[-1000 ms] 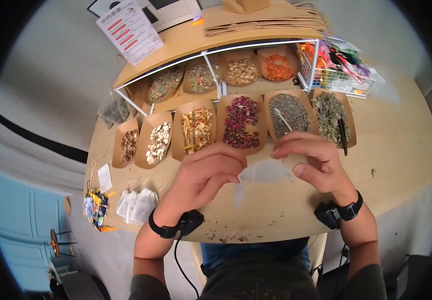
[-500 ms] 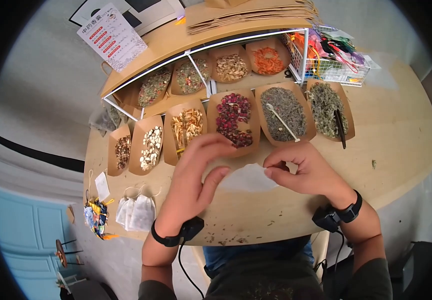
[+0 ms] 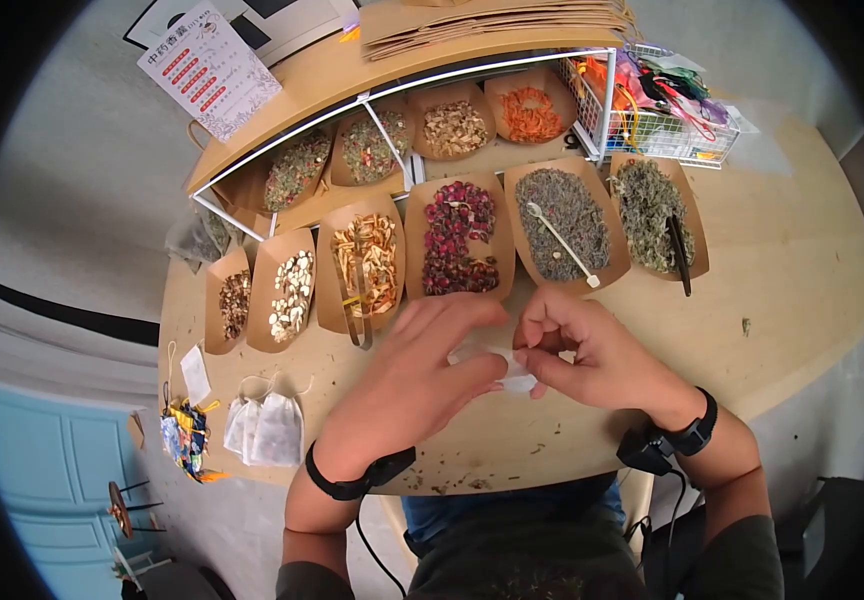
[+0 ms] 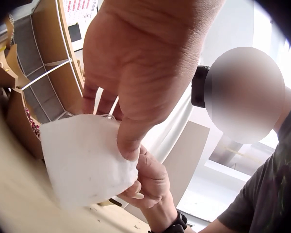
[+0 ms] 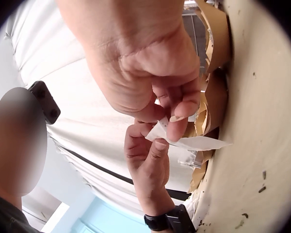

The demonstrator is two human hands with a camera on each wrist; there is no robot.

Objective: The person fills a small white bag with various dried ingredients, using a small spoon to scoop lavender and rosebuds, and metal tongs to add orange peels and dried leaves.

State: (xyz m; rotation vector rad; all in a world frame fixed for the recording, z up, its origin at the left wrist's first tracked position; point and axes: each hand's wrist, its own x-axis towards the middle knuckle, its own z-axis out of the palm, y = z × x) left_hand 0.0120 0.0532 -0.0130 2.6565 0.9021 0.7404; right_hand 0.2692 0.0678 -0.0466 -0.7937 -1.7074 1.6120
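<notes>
A small white pouch (image 4: 87,160) of thin cloth is held between the two hands, in front of the tray of dark red rosebuds (image 3: 460,235). My left hand (image 3: 417,385) grips it near its gathered edge, the thumb lying on the near face in the left wrist view. With thumb and fingertips, my right hand (image 3: 597,350) pinches the same edge, its fingers curled. Seen from the right wrist, the pouch (image 5: 199,142) looks flat and points away from the fingers. In the head view the hands hide most of it.
Several paper trays of dried herbs stand in a row, one holding a white spoon (image 3: 564,245), others with tongs (image 3: 350,295). White filled pouches (image 3: 264,430) and patterned sachets (image 3: 187,438) lie at left. A wire basket (image 3: 677,140) stands at right, beside a shelf (image 3: 407,60).
The left hand has come in toward the right hand, its fingers closing in on the pouch. The pouch, stretched wide between the hands before, is now mostly covered by them.
</notes>
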